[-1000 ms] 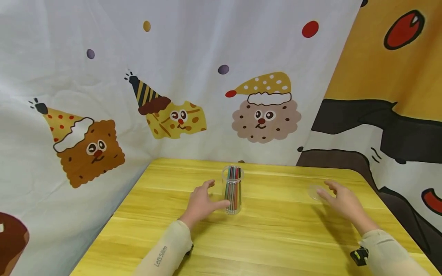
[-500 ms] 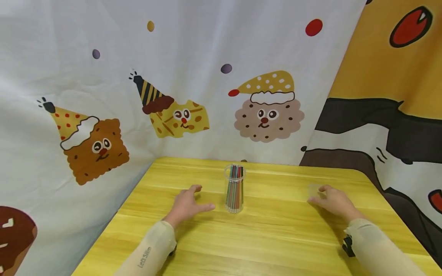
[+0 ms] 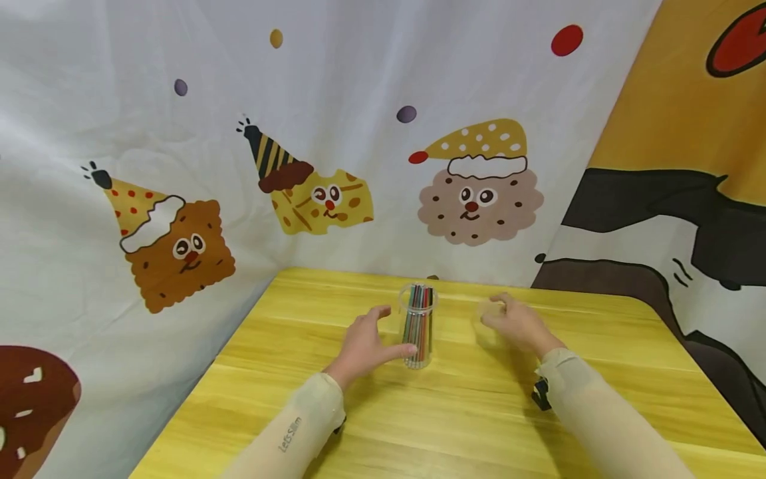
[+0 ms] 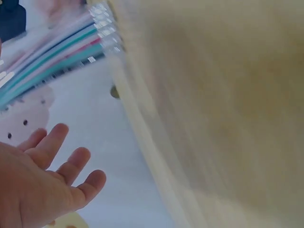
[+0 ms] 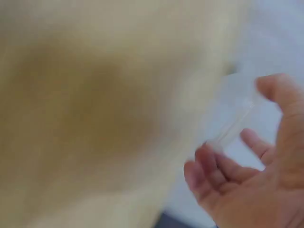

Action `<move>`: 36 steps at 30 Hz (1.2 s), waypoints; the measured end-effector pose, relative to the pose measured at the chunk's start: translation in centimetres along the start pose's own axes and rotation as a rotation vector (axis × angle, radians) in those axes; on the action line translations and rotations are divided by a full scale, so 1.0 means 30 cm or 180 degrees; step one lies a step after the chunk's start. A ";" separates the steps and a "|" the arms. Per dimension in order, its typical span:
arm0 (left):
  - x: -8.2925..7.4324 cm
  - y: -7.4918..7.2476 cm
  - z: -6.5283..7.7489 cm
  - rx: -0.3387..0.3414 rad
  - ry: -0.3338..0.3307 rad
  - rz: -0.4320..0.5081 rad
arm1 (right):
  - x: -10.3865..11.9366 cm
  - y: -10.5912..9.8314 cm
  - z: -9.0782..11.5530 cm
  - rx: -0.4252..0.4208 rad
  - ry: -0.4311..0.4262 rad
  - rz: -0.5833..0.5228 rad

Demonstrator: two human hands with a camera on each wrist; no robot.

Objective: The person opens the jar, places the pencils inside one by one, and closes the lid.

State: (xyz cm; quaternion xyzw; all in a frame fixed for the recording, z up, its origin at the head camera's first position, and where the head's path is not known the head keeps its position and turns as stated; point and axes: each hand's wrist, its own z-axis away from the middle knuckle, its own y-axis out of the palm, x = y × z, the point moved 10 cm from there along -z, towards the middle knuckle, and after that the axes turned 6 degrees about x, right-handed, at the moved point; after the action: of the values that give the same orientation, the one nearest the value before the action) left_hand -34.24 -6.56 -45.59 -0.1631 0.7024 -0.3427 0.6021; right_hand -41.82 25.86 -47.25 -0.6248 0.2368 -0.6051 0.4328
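Note:
A clear plastic jar (image 3: 435, 330) stands upright on the table, holding a bundle of slim coloured pens (image 3: 419, 316) whose exact kind I cannot tell. To its left is my left hand (image 3: 365, 344), fingers spread and thumb reaching across the jar's lower front. The left wrist view shows those fingers (image 4: 78, 164) apart from the blurred pens. Right of the jar, my right hand (image 3: 519, 324) pinches a thin clear round lid between thumb and fingers, above the table. In the right wrist view the lid (image 5: 237, 122) appears nearly edge-on.
The yellow wood-grain table (image 3: 455, 426) ends at a white curtain (image 3: 335, 60) printed with cartoon snacks. On the right hangs an orange and black printed part of the curtain (image 3: 682, 113).
My right hand has moved left with the lid, closer to the jar. My left hand first drew back from the jar, then came in beside it again. The view has shifted slightly.

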 end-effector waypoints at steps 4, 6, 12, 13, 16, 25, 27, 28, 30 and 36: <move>-0.051 0.033 -0.032 -0.0023 0.0010 0.0219 | 0.264 -0.086 0.038 -0.0088 -0.0589 -0.0651; -0.063 0.041 -0.044 -0.0092 -0.0033 0.0293 | 0.401 -0.114 0.065 -0.0085 -0.0900 -0.0639; -0.085 0.042 -0.063 -0.0254 -0.0054 0.0454 | 0.647 -0.067 0.118 0.0018 -0.1463 0.0188; -0.090 0.045 -0.065 -0.0252 -0.0031 0.0480 | 0.658 -0.058 0.120 0.0016 -0.1480 0.0277; -0.107 0.052 -0.070 -0.0246 0.0062 0.0518 | 0.675 -0.043 0.119 -0.0040 -0.1509 0.0423; -0.114 0.052 -0.069 -0.0235 0.0157 0.0544 | 0.723 -0.008 0.137 0.0026 -0.1598 0.0733; -0.113 0.052 -0.070 -0.0239 0.0165 0.0541 | 0.728 -0.003 0.139 0.0018 -0.1606 0.0760; -0.113 0.052 -0.071 -0.0244 0.0170 0.0534 | 0.729 -0.001 0.138 0.0013 -0.1597 0.0756; -0.114 0.051 -0.074 -0.0259 0.0190 0.0529 | 0.731 0.002 0.138 -0.0019 -0.1608 0.0774; -0.119 0.049 -0.078 -0.0262 0.0247 0.0529 | 0.718 0.025 0.138 -0.0132 -0.1664 0.0865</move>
State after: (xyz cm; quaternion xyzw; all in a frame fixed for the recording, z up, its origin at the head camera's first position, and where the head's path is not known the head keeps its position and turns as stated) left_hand -35.42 -2.55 -43.87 -0.1154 0.7498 -0.2685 0.5936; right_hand -34.32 8.89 -35.55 -0.7308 0.2111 -0.3552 0.5433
